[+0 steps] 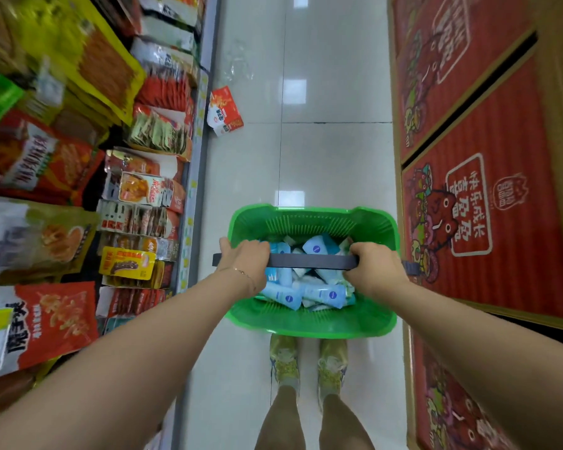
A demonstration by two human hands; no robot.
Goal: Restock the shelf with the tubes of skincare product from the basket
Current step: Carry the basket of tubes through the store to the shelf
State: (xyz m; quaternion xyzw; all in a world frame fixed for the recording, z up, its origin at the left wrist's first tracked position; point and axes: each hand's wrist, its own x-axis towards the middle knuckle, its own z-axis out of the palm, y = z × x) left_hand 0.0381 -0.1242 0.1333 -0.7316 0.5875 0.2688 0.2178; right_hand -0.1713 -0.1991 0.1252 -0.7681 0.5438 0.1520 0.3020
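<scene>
A green plastic basket [309, 323] hangs in front of me above the floor, carried by its dark grey handle [312, 261]. My left hand [246, 263] grips the handle's left end and my right hand [376, 271] grips its right end. Inside lie several light blue and white skincare tubes [325, 295], piled loosely, some with a dark blue round logo. The handle and my hands hide part of the pile.
Shelves of snack packets [137, 190] run along the left. A red packet [225, 112] lies on the pale tiled floor [332, 141] near the shelf foot. Red printed cartons [485, 157] are stacked along the right. My feet [307, 362] stand below the basket.
</scene>
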